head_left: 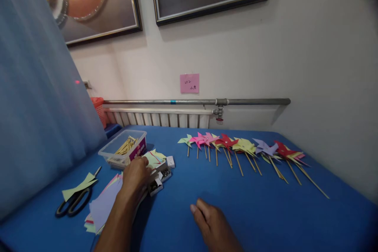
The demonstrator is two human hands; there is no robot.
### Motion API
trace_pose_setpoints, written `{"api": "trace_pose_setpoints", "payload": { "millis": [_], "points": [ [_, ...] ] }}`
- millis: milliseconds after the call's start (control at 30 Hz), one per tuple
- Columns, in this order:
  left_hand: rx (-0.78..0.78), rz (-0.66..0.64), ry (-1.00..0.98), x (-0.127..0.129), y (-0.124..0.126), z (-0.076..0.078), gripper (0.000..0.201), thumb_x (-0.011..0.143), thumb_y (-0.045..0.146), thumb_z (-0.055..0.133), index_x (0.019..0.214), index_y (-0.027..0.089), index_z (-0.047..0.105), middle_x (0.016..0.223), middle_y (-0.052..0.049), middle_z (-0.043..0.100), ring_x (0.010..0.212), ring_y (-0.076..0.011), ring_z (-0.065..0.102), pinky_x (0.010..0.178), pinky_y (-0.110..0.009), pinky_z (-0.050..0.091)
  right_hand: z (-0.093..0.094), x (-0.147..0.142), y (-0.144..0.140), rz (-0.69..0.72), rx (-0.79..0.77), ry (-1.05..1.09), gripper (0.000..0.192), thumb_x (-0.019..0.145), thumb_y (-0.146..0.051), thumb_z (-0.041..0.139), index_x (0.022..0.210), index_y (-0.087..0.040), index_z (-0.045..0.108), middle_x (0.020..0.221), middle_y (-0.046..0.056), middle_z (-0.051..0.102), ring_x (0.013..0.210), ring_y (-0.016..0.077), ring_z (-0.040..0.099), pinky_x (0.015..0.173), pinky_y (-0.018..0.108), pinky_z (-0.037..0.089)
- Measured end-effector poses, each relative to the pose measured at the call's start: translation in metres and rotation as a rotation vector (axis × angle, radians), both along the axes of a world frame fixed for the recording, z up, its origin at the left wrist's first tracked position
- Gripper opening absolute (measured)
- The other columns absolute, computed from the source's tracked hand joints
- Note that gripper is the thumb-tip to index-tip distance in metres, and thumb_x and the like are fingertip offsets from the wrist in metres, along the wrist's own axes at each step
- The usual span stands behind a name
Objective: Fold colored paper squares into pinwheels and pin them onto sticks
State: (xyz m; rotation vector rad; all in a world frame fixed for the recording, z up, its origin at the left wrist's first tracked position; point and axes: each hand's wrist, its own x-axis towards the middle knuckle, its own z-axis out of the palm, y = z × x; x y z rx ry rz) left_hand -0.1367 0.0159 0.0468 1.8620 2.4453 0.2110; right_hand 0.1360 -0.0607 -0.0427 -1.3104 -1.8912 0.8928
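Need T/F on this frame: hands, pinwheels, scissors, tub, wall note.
1. Pinwheels lie in a row on the blue surface. True.
2. The black-handled scissors lie among the pinwheels. False: the black-handled scissors are on the far left, partly under a pale green paper piece.
3. The clear plastic tub holds thin wooden sticks. True.
4. The right hand touches a pinwheel. False: the right hand is apart from all the pinwheels.
5. The left hand is nearer the tub than the right hand is. True.
6. The wall note is yellow. False: the wall note is pink.
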Motion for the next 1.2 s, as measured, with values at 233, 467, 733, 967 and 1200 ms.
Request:
{"api": "trace_pose_setpoints", "payload": {
  "millis": [233, 467, 733, 967, 1200],
  "points": [
    [-0.053, -0.041, -0.008, -0.0051, 0.0054, -0.0056, 0.026, 0.096, 0.026, 0.066, 0.117, 0.015, 0.077, 0.13, -0.019, 0.079, 0.119, -0.0336, 0.073, 0.091, -0.036, 0.05, -0.0029, 0.0024, 0.0022, -0.005, 0.003, 0.015, 0.05, 0.106, -0.064, 0.039, 0.073, -0.027, 0.035, 0.065, -0.004, 0.045, 0.062, 0.0167, 0.041, 0.059, 0.03, 0.031],
    [-0.047, -0.018, -0.09, -0.0071, 0.0041, -0.0051, 0.026, 0.092, 0.025, 0.07, 0.116, 0.017, 0.078, 0.126, -0.02, 0.081, 0.118, -0.0363, 0.075, 0.087, -0.038, 0.05, -0.0031, 0.0021, 0.0035, 0.002, 0.02, 0.017, 0.051, 0.105, -0.065, 0.04, 0.072, -0.027, 0.035, 0.065, -0.005, 0.044, 0.063, 0.0161, 0.04, 0.059, 0.03, 0.031],
    [-0.059, 0.0, -0.135, -0.0082, 0.0031, -0.0033, 0.022, 0.093, 0.024, 0.067, 0.11, 0.02, 0.08, 0.119, -0.015, 0.084, 0.112, -0.0326, 0.077, 0.081, -0.036, 0.048, -0.0009, 0.0021, 0.0031, 0.003, 0.004, 0.011, 0.051, 0.105, -0.065, 0.04, 0.072, -0.027, 0.034, 0.065, -0.005, 0.042, 0.062, 0.0159, 0.039, 0.06, 0.03, 0.029],
    [-0.056, -0.01, -0.12, -0.0037, 0.0005, 0.0003, 0.03, 0.104, 0.023, 0.051, 0.094, 0.019, 0.079, 0.112, -0.016, 0.084, 0.105, -0.0306, 0.077, 0.08, -0.035, 0.046, -0.0034, 0.0021, 0.0037, 0.0, 0.04, 0.023, 0.052, 0.106, -0.065, 0.041, 0.071, -0.027, 0.036, 0.065, -0.005, 0.046, 0.062, 0.0158, 0.041, 0.058, 0.03, 0.03],
    [0.059, 0.066, -0.05, -0.0009, -0.0019, 0.0023, 0.037, 0.107, 0.02, 0.042, 0.101, 0.018, 0.078, 0.108, -0.016, 0.083, 0.103, -0.0322, 0.075, 0.084, -0.037, 0.048, -0.0017, 0.0021, 0.0032, 0.006, 0.014, 0.019, 0.049, 0.105, -0.062, 0.042, 0.072, -0.027, 0.037, 0.066, -0.005, 0.046, 0.063, 0.016, 0.042, 0.06, 0.03, 0.031]
  ]
}}
